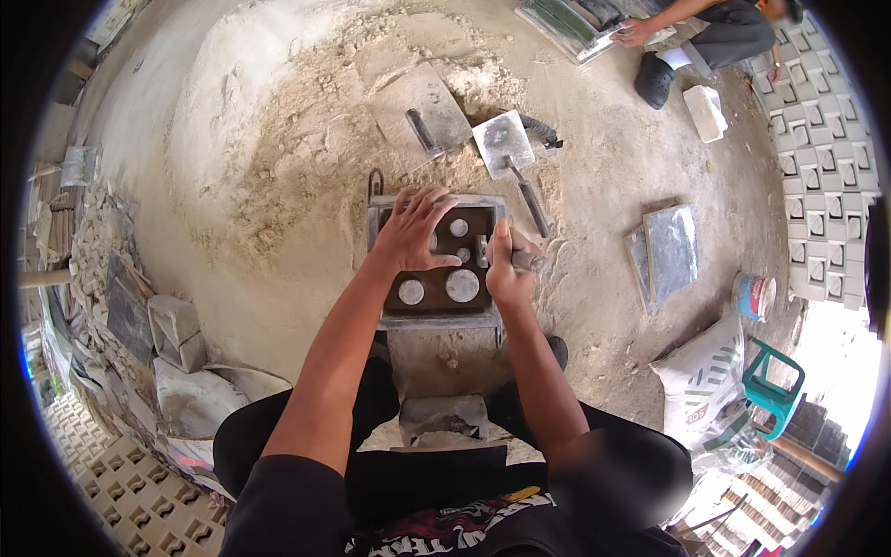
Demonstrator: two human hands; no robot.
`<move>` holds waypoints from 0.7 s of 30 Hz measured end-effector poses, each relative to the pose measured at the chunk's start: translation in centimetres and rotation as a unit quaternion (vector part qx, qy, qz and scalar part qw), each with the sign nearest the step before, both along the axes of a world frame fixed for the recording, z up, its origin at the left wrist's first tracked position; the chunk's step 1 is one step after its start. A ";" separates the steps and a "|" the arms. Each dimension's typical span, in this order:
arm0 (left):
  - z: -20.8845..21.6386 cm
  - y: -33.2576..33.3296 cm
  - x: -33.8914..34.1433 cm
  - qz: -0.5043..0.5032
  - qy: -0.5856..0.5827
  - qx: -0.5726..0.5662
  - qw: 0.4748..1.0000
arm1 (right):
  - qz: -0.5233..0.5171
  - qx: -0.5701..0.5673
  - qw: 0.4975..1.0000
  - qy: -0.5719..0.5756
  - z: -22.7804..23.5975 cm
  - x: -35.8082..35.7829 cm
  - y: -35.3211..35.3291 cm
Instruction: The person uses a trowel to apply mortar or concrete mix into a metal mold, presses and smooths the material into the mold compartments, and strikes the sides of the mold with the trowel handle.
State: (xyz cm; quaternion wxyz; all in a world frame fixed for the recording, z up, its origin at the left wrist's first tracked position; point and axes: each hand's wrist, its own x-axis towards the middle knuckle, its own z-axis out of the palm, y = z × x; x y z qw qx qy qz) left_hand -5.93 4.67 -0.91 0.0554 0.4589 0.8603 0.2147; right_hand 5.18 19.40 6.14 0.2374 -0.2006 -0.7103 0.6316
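Between my knees lies a squarish grey mould frame (pixel 436 322) with a dark brown inside and several pale round discs (pixel 462 286) of different sizes. My left hand (pixel 413 232) rests over its far left part, fingers spread toward the far rim and thumb stretched to the right. At the right rim, my right hand (pixel 509 265) is closed round what looks like a hammer (pixel 482 252). Its short metal head shows over the mould's inside; the fingers partly cover the handle. Beyond the frame are a flat float (pixel 424 110) with a dark handle and a square-bladed trowel (pixel 504 142).
Pale powder (pixel 278 139) is heaped at the far left. A co-worker's hand (pixel 637 32) touches another frame (pixel 566 32) at the far right. Flat plates (pixel 670 246), a bucket (pixel 754 297), a white sack (pixel 703 381) and a green stool (pixel 773 385) stand right. Patterned blocks (pixel 821 139) line the right edge.
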 end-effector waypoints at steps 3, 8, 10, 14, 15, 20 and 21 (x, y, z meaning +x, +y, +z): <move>0.1 0.2 0.1 0.018 -0.013 -0.029 0.999 | 0.008 -0.036 0.999 0.014 0.2 -0.2 0.5; 0.3 1.3 0.2 0.071 -0.034 -0.036 0.996 | 0.051 0.001 0.999 0.017 1.0 0.0 0.9; 0.4 1.5 0.4 0.084 -0.042 -0.052 0.994 | 0.046 -0.019 0.999 0.002 1.1 -0.8 0.9; 0.5 1.5 0.3 0.092 -0.049 -0.047 0.993 | 0.001 -0.072 0.997 0.034 1.5 -1.5 1.2; 0.6 1.6 0.2 0.090 -0.049 -0.043 0.994 | -0.001 -0.055 0.998 0.027 0.2 -1.8 1.1; 0.1 1.2 0.3 0.095 -0.036 -0.037 0.994 | 0.002 -0.120 0.990 0.068 1.4 -2.3 1.6; 0.2 1.3 0.3 0.094 -0.031 -0.043 0.994 | 0.005 -0.094 0.992 0.078 1.0 -2.5 1.6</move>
